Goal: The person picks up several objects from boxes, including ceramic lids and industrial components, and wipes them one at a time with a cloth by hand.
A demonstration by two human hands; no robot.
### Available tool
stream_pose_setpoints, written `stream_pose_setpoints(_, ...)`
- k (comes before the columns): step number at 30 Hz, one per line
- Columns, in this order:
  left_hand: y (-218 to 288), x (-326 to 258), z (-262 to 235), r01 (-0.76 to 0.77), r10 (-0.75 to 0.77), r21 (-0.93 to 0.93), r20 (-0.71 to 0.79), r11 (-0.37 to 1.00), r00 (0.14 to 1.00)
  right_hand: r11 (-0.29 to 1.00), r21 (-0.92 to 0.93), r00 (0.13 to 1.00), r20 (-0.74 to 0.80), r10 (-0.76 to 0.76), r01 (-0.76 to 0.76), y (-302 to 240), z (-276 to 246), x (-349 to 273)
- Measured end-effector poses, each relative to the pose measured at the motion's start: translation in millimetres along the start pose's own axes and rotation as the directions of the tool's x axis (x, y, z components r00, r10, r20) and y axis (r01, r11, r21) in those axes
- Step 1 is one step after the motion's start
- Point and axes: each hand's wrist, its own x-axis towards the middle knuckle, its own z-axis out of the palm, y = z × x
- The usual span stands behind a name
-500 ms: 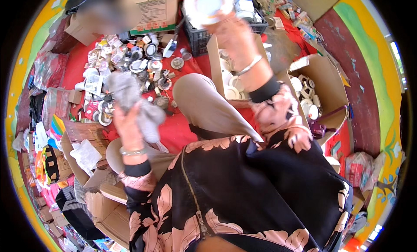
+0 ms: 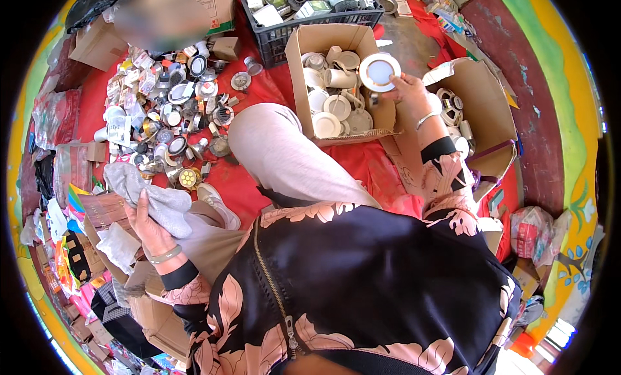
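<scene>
Right hand (image 2: 409, 90) out over the far right corner of the open box (image 2: 304, 42), fingers closed around the rim of a round white lamp (image 2: 380, 71) with a pale gold ring, lamp face up and hanging just above the white fittings (image 2: 336, 106) heaped inside. Only the near edge of the rim pinched, most of the disc unsupported: a likely slip, and a drop onto the hard pieces below, enough to chip the face or crack a fitting. Box already full and uneven, so little flat room for the lamp; set down on a slope, probably a slide toward the box wall or a knock to the cups beside it. Left hand (image 2: 152, 229) low at the left, clenched on a grey cloth (image 2: 145, 194), cloth bunched and trailing over the knee (image 2: 259, 132) next to the shoe (image 2: 217, 203). Loose parts (image 2: 171, 110) scattered across the red mat (image 2: 362, 168) close to the leg: a shift of the foot, and a fair chance of scattering or crushing them. Second box (image 2: 482, 100) open just right of the wrist, easy to catch with a sleeve. Reach long and body leaning, so balance a further risk.
</scene>
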Motion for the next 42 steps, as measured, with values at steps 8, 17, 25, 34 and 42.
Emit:
stream_pose_setpoints(8, -10.0, 8.7, 12.5, 0.033, -0.034, 0.152, 0.004, 0.988, 0.999, 0.956, 0.226, 0.982, 0.032, 0.185, -0.187, 57.3, 8.6, 28.9)
stream_pose_setpoints(17, -13.3, 7.6, 15.6, 0.06, -0.062, 0.174, 0.006, 0.983, 0.998, 0.805, 0.593, 0.997, 0.069, -0.037, -0.011, 3.3, 21.7, 45.3)
stream_pose_setpoints(25, -15.9, 11.4, 19.0, 0.071, -0.077, 0.188, 0.025, 0.98, 0.997, 0.758, 0.651, 0.992, 0.069, -0.105, 0.035, -9.1, 75.3, 109.3)
stream_pose_setpoints(34, -17.4, 12.9, 24.4, 0.132, -0.129, 0.225, -0.029, 0.965, 0.991, 0.704, 0.699, 0.989, 0.037, 0.141, -0.126, 57.8, 142.0, 173.7)
stream_pose_setpoints(42, -20.8, 20.0, 33.0, 0.166, -0.173, 0.335, -0.009, 0.927, 0.985, 0.763, 0.46, 0.808, -0.148, 0.57, -0.453, 126.5, 143.8, 223.2)
